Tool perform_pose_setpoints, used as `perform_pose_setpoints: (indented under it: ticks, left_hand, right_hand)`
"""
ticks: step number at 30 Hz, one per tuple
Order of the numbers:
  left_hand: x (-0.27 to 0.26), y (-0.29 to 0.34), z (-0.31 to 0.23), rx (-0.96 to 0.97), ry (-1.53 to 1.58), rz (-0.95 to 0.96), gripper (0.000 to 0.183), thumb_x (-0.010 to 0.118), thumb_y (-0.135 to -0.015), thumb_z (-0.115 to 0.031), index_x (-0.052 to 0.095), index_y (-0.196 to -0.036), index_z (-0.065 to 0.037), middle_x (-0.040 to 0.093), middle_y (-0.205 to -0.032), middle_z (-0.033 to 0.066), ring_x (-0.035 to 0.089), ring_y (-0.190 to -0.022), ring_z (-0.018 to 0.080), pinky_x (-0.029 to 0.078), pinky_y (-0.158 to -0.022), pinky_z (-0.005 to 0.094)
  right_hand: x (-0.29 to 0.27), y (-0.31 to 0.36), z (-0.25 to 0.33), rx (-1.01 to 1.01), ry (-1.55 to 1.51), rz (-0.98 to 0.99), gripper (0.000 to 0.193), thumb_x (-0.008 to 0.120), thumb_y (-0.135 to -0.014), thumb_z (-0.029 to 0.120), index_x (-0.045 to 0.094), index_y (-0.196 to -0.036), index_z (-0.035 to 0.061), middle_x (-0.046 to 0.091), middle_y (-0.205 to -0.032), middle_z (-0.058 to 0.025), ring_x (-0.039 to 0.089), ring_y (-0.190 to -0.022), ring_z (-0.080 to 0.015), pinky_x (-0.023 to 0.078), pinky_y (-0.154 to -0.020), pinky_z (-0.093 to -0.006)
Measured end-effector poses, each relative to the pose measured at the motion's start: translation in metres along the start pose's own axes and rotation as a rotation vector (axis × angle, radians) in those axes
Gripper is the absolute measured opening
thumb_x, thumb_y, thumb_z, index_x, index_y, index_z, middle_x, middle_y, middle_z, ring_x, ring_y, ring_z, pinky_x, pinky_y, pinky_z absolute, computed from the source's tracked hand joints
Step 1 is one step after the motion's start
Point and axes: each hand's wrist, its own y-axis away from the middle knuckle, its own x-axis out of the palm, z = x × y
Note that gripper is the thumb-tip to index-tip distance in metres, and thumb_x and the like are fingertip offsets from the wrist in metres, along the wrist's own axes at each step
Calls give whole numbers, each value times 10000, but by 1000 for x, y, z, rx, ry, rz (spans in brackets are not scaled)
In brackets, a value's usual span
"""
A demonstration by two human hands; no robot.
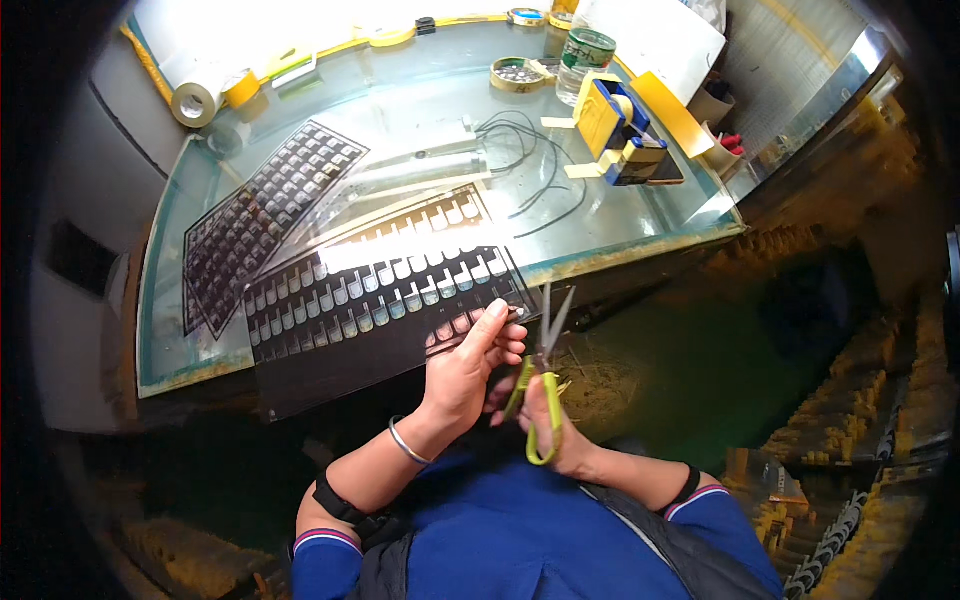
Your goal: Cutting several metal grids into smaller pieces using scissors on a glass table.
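Note:
My left hand [470, 368] pinches the near right corner of a dark film sheet [330, 368] between thumb and fingers. Rows of clear U-shaped windows run across this sheet, and its near part hangs past the glass table's front edge. In my right hand [560, 440] is a pair of scissors [543, 395] with yellow-green handles. Their blades point away from me and stand apart, just right of the sheet's corner, not touching it as far as I can see. A second patterned dark sheet [270, 215] lies on the glass to the far left, partly beside and under the first.
The glass-topped table [440, 110] carries a blue and yellow tape dispenser [620, 130] at the right, a water bottle [585, 65], a thin black cable [545, 165] and tape rolls [197, 103] at the back left. A box cutter [292, 70] lies at the back.

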Motion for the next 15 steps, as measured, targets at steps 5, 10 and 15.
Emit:
perform_pose_setpoints:
  ticks: [5, 10, 15]
  left_hand:
    - [2, 5, -5, 0, -153, -29, 197, 620, -810, -236, 614, -854, -44, 596, -747, 31, 523, -675, 70, 429, -569, 202]
    - [3, 11, -6, -38, -178, -68, 195, 647, -789, -217, 625, -875, -43, 601, -742, 29, 544, -653, 70, 430, -561, 189]
    - [6, 13, -4, 15, -167, -75, 167, 651, -785, -174, 626, -864, -30, 600, -722, 22, 541, -648, 58, 414, -546, 176]
  right_hand:
    - [10, -7, 13, -81, 205, -16, 467, 284, -912, 465, 412, -1040, 34, 465, -933, -69, 460, -842, -133, 396, -755, -283]
    - [12, -13, 13, -96, 178, -32, 454, 283, -920, 445, 398, -1076, 34, 458, -965, -72, 449, -883, -139, 393, -766, -282]
    - [17, -13, 16, -155, 230, -68, 481, 283, -919, 444, 342, -1148, 25, 450, -998, -74, 446, -879, -141, 390, -760, -279]
